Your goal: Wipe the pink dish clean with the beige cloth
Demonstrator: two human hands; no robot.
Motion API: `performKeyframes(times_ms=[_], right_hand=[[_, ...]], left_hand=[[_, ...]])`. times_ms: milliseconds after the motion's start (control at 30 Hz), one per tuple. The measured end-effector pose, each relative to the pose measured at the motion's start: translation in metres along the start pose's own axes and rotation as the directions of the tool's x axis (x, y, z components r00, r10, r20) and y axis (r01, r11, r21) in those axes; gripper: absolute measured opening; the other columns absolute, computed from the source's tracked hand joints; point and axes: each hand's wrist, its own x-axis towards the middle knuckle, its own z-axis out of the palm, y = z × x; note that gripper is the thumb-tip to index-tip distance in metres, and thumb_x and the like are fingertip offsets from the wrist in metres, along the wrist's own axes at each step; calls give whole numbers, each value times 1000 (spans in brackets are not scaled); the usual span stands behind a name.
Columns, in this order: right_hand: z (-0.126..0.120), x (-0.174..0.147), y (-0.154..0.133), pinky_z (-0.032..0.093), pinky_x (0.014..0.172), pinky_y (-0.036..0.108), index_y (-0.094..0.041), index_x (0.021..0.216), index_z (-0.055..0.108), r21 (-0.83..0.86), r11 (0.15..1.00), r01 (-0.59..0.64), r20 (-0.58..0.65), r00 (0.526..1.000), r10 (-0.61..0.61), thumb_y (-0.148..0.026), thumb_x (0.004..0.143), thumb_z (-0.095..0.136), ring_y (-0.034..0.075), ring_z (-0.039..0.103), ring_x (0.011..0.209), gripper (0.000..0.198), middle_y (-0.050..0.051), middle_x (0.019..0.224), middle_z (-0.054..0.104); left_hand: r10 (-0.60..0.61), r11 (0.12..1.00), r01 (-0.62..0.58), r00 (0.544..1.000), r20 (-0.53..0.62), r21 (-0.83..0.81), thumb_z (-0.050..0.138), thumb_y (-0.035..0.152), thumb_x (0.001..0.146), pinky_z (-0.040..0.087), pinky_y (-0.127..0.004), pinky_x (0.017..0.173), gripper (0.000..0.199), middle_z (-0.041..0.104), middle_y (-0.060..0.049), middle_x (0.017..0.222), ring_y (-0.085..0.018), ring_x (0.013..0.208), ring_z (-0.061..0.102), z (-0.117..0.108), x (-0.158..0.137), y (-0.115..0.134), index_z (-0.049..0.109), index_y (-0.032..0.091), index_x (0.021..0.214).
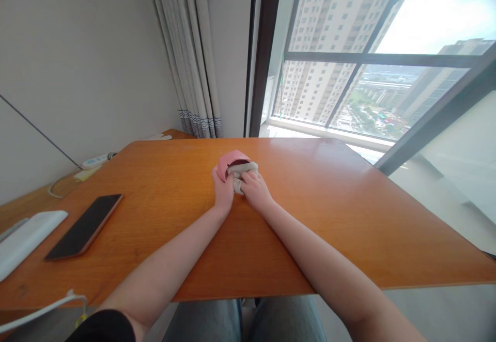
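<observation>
Over the middle of the wooden table, my left hand [223, 191] is closed around the side of a pink cup [232, 158]. The cup lies tilted, its dark opening turned toward me and to the right. My right hand [256, 189] grips a bunched, off-white cloth [244, 168] at the cup's mouth. Part of this cloth covers the opening, and a lower fold hangs between my two hands. How far the cloth reaches inside is hidden. My right fingertips are partly buried in it.
A dark phone or tablet [86, 226] lies on the wooden table [329, 218] at the left, beside a white object [31, 238]. A white cable [42, 311] crosses the near left corner. A power strip [95, 161] sits by the wall.
</observation>
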Motion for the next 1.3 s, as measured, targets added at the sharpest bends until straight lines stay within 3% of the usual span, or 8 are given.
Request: performKeyframes(times_ms=[300, 467, 600, 733, 900, 1033, 1167, 1300], right_hand=[[-11, 4, 10, 31, 70, 34, -18, 93, 67, -64, 997, -52, 33, 998, 54, -14, 93, 45, 20, 46, 86, 22, 7, 86, 60], [-4, 0, 5, 30, 67, 36, -18, 92, 69, -60, 996, -62, 61, 996, 66, -13, 90, 49, 21, 44, 83, 21, 8, 87, 62], [-3, -1, 6, 31, 67, 35, -17, 91, 70, -42, 998, -57, 49, 997, 59, -14, 88, 52, 21, 44, 82, 18, 8, 86, 61], [-8, 1, 15, 31, 68, 33, -18, 88, 68, -9, 1000, 10, 27, 1000, -10, -18, 93, 48, 19, 45, 84, 20, 7, 84, 60], [-7, 1, 18, 32, 70, 34, -18, 88, 68, -1, 1000, 29, 67, 997, -29, -18, 92, 50, 19, 45, 86, 19, 6, 85, 60], [-1, -3, 13, 30, 65, 34, -17, 84, 70, -31, 999, 10, 105, 994, -7, -14, 87, 55, 21, 43, 84, 15, 8, 83, 61], [-3, -3, 10, 28, 64, 34, -18, 83, 70, -39, 999, -19, 61, 998, 21, -12, 86, 53, 20, 41, 80, 18, 8, 81, 59], [-5, 1, 9, 27, 64, 33, -18, 78, 67, -37, 999, 8, 41, 999, -7, -16, 85, 55, 19, 40, 80, 14, 7, 81, 57]], left_hand=[[166, 929, -244, 946, 278, 277, 59, 22, 74, 45, -37, 92, 28, 61, -3, 98, -21, 96, 59, -10, 19, 34, 52, 21, 101], [30, 996, -44, 984, 176, 76, 60, 27, 78, 48, -33, 90, 54, 59, -8, 115, -18, 103, 61, -3, 6, 12, 37, 22, 126], [-40, 997, 27, 984, 175, 77, 62, 31, 76, 50, -34, 88, 41, 61, -8, 109, -20, 99, 61, 1, 7, -1, 47, 19, 113], [38, 980, -83, 971, 237, 181, 56, 22, 74, 49, -38, 87, 28, 63, -7, 99, -21, 93, 61, -7, 28, 10, 55, 16, 102], [115, 913, -268, 893, 436, 308, 55, 17, 72, 45, -43, 96, 41, 63, -8, 109, -24, 104, 59, -23, 38, 18, 54, 18, 112], [88, 964, -149, 960, 267, 219, 63, 24, 73, 39, -41, 104, 58, 54, -11, 129, -25, 123, 50, -14, 18, 6, 42, 21, 127], [-75, 991, 55, 983, 168, 118, 61, 33, 77, 49, -37, 92, 43, 60, -8, 112, -21, 105, 60, 0, 5, -1, 45, 20, 114], [12, 986, -42, 983, 183, 162, 52, 23, 78, 45, -37, 97, 28, 62, -7, 110, -20, 107, 59, -5, 18, 7, 52, 19, 106]])
